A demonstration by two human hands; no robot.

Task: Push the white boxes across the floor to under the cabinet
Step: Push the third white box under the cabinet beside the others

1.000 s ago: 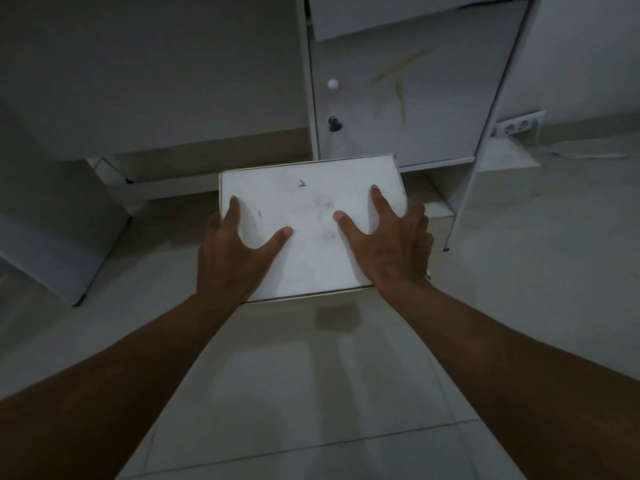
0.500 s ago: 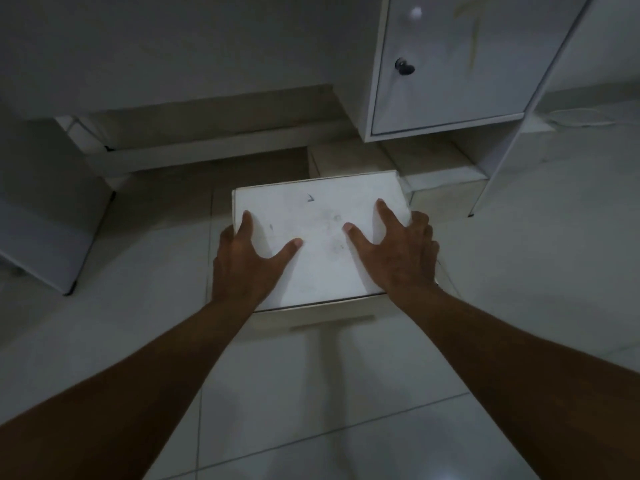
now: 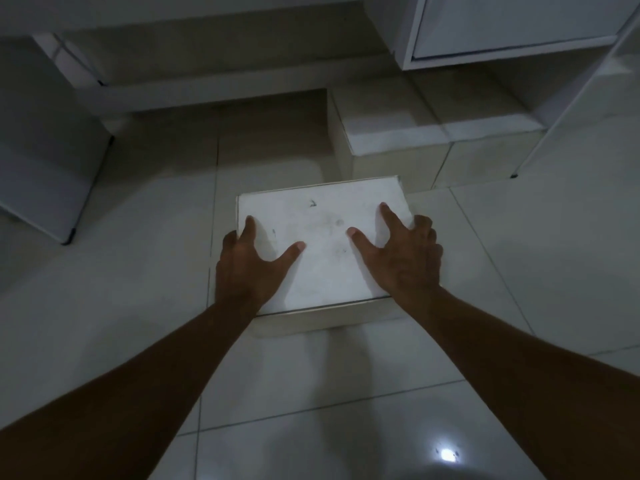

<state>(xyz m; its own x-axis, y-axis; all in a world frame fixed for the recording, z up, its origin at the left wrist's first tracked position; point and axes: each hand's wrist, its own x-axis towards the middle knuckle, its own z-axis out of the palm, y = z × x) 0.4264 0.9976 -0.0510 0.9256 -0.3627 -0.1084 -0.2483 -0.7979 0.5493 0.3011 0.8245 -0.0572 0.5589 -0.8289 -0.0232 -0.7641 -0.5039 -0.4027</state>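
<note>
A white box (image 3: 322, 237) with a scuffed lid sits on the tiled floor at the middle of the view. My left hand (image 3: 247, 268) grips its near left corner, thumb on the lid. My right hand (image 3: 403, 258) clasps its right side, fingers curled over the edge. Just beyond it, another white box (image 3: 398, 129) lies under the white cabinet (image 3: 502, 32) at the top right, with a third box (image 3: 485, 119) beside that one.
A thin cabinet leg (image 3: 568, 116) ends in a black foot at the right. A grey panel (image 3: 45, 161) leans at the left. A low ledge (image 3: 225, 88) runs along the back. Pale glossy tiles (image 3: 311, 393) stretch in front of me.
The view has tilted down, so the cabinet door has slid up out of frame. The box has come down to rest on the floor in front of the boxes under the cabinet.
</note>
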